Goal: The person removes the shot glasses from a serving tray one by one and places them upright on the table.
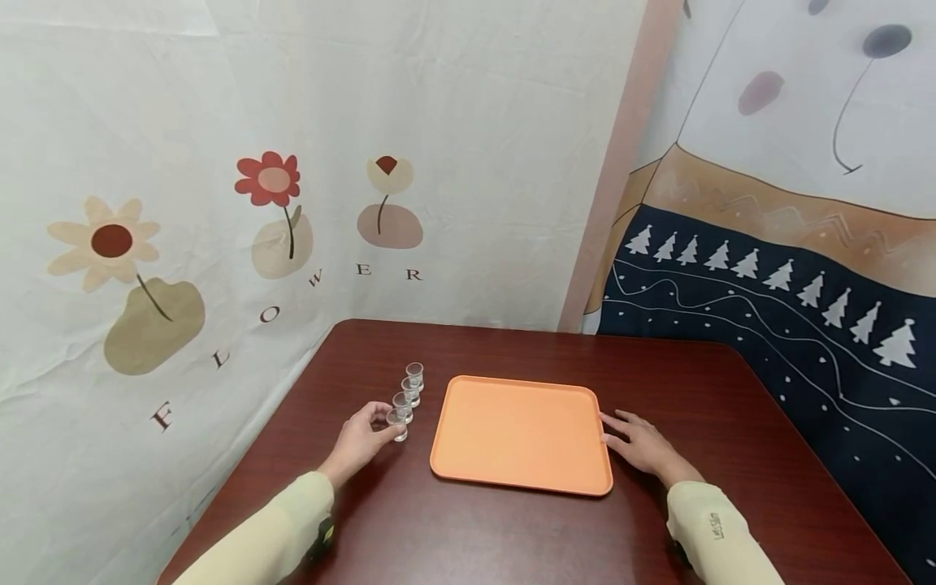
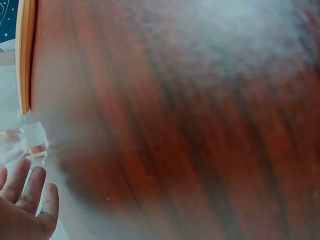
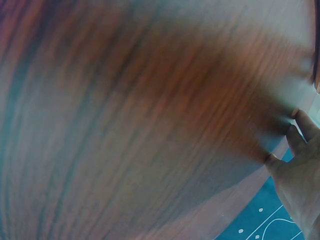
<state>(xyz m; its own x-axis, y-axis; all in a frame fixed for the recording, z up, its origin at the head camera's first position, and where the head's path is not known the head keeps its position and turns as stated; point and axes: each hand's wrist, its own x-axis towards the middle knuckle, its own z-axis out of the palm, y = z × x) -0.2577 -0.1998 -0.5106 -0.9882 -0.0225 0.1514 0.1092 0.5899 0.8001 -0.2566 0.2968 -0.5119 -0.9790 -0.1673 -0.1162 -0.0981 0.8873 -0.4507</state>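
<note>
Several small clear shot glasses stand in a line left of the tray. My left hand (image 1: 360, 441) holds the nearest shot glass (image 1: 397, 418) between thumb and index finger. In the left wrist view a clear glass (image 2: 34, 137) shows just past the fingers (image 2: 32, 187), the remaining fingers spread loosely; the thumb is out of sight there. An orange rectangular tray (image 1: 521, 435) lies flat on the table. At its right edge my right hand (image 1: 643, 447) rests with loosely extended fingers, the tips touching or very near the rim. The right wrist view shows its fingertips (image 3: 295, 135) on the tabletop.
The dark red wooden table (image 1: 504, 536) has rounded far corners. Behind it hangs a pale curtain (image 1: 475, 162) with printed flowers and letters, and at the right a cloth (image 1: 768, 268) printed with white trees.
</note>
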